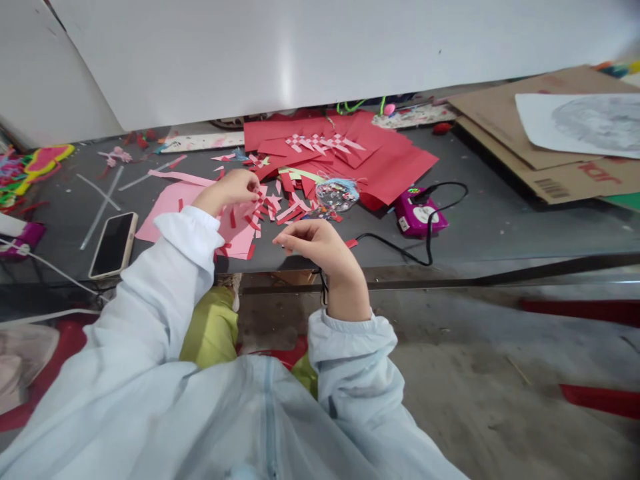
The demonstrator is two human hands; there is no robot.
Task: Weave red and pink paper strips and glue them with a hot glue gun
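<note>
My left hand (pixel 229 189) is closed in a pinch above the pink paper (pixel 173 207), beside a scatter of red and pink paper scraps (pixel 285 208). Whatever sits between its fingertips is too small to name. Nearer the table's front edge, my right hand (pixel 320 245) also has thumb and fingers pressed together, with a tiny thing at the tips that I cannot make out. Just beyond it lies a round clear container (pixel 337 193) with small colourful bits. Behind are red paper sheets (pixel 400 163), and on them rests a red-and-white checkered woven paper piece (pixel 320 143).
A phone (pixel 114 245) lies left, near clear sticks (pixel 103 207). At right, a purple box (pixel 420 213) has a black cable plugged in. Cardboard (pixel 560 170) carrying a drawing (pixel 585 123) fills the far right. A white panel (pixel 300 53) stands behind the table.
</note>
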